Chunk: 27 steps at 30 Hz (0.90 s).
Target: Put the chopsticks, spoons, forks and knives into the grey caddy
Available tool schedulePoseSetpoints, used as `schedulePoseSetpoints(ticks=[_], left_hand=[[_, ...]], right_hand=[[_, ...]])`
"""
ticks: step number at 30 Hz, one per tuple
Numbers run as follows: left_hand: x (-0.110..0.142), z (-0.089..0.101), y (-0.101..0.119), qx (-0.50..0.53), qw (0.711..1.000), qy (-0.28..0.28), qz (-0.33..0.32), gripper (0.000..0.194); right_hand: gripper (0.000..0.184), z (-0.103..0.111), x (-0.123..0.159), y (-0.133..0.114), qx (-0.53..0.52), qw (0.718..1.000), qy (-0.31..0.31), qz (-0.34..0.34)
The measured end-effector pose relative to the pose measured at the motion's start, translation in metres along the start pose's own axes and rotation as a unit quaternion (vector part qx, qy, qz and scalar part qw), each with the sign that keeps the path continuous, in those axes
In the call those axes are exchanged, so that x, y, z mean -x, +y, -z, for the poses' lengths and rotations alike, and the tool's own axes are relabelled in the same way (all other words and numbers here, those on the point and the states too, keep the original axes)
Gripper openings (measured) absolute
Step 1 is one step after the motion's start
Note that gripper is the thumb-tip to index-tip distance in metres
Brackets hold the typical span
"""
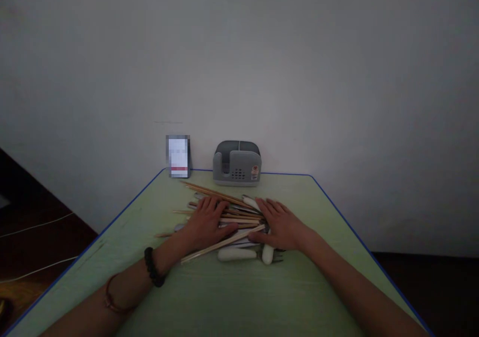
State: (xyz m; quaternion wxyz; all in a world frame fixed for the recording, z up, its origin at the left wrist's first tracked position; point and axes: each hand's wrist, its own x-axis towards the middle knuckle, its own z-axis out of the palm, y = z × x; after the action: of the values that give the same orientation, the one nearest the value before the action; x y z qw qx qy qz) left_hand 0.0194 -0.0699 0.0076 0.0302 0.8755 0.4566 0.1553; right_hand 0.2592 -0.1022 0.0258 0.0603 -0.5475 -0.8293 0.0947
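Note:
A heap of wooden chopsticks [219,193] and white-handled cutlery [235,253] lies in the middle of a pale green table [232,297]. My left hand [206,222] rests flat on the left part of the heap, fingers stretched out. My right hand [280,222] lies flat on the right part, fingers spread over the chopsticks and white handles. Neither hand grips anything. A dark bead bracelet [152,267] and a thin band sit on my left wrist.
A grey utensil holder [237,163] with holes and a sticker stands at the table's far edge against the white wall. A small upright card [178,156] stands to its left. The table has a blue rim [123,207]. Dark floor with white cables lies at left.

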Motion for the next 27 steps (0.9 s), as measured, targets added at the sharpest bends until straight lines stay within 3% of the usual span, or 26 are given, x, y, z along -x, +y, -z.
schedulePoseSetpoints(ticks=[6,10,15,19,24,27], left_hand=[[0.009,0.002,-0.004,-0.008,0.999,-0.040,-0.019,0.066],[0.012,0.004,-0.007,-0.022,0.996,-0.068,-0.045,0.069],[0.014,0.003,-0.009,-0.045,0.996,-0.072,-0.038,0.076],[0.014,-0.001,-0.016,-0.053,0.996,-0.069,-0.019,0.072],[0.009,-0.001,-0.027,-0.074,0.997,0.005,0.026,0.061],[0.007,0.005,-0.026,-0.089,0.995,0.042,0.033,0.054]], right_hand=[[0.074,0.005,0.012,0.010,0.053,0.995,0.079,-0.016],[0.059,0.009,0.014,0.000,0.060,0.990,0.130,-0.005],[0.077,0.000,0.020,-0.023,0.024,0.999,0.046,0.000],[0.089,-0.001,0.023,-0.024,0.020,0.999,0.000,-0.034],[0.093,0.009,0.024,-0.003,0.030,0.996,-0.007,-0.088],[0.085,0.012,0.024,0.008,0.046,0.993,0.030,-0.108]])
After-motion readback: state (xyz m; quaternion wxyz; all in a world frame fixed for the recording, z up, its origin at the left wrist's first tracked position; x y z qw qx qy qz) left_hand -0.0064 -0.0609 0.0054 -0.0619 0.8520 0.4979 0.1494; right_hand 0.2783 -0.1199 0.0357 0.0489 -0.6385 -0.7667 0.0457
